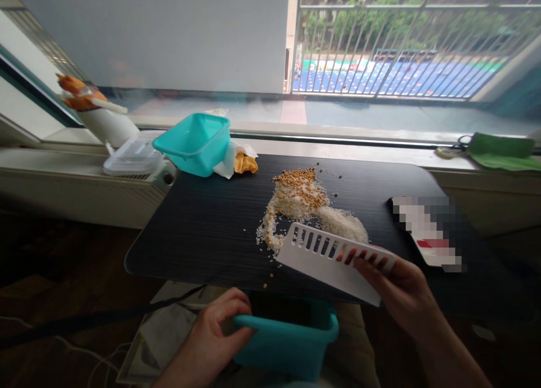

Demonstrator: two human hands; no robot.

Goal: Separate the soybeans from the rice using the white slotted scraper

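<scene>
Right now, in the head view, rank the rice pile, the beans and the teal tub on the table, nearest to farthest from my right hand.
1. Rice pile, just beyond the right hand.
2. Beans, farther back, mid-table.
3. Teal tub, far left corner.

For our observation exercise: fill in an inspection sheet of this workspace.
Surface: black wood-grain tabletop, loose grains scattered.
Job's things: mixed pile of white rice and yellow beans; white slotted plastic panel beside it; teal plastic tub below the near edge.
Clutter: second teal tub, clear lidded box, far left.
Grippers: left hand grips the lower tub's rim; right hand holds the panel.
Cables: dark cable below, left.
Surroundings: window railing, green cloth on sill.
</scene>
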